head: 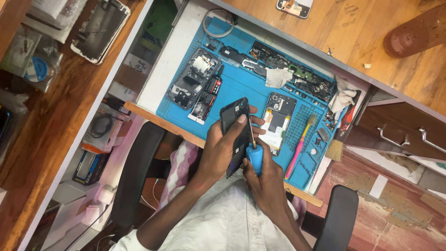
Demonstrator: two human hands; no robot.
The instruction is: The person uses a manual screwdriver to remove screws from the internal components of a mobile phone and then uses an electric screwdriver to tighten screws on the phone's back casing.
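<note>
1. Over the blue mat [241, 86] on the counter [160, 69], I see the left hand [223, 151] wrapped around a dark phone body [235, 135], fingers curled behind it and the thumb pressed on its edge, holding it tilted above my lap.
2. My right hand [265, 179] is closed around the blue handle of a screwdriver [253, 151]; its thin shaft points up and touches the phone body near the middle.
3. Judging by that contact, I take it a screw on the phone body is being worked; I cannot tell whether it goes in or comes out.
4. On the mat lie another opened phone [277, 118] just beyond the hands, a stripped frame [194, 76] to the left, a pink toothbrush [299, 146] to the right, and a heap of small parts [297, 74] along the far edge.
5. So much is already apart; how much remains, I can't say.
</note>
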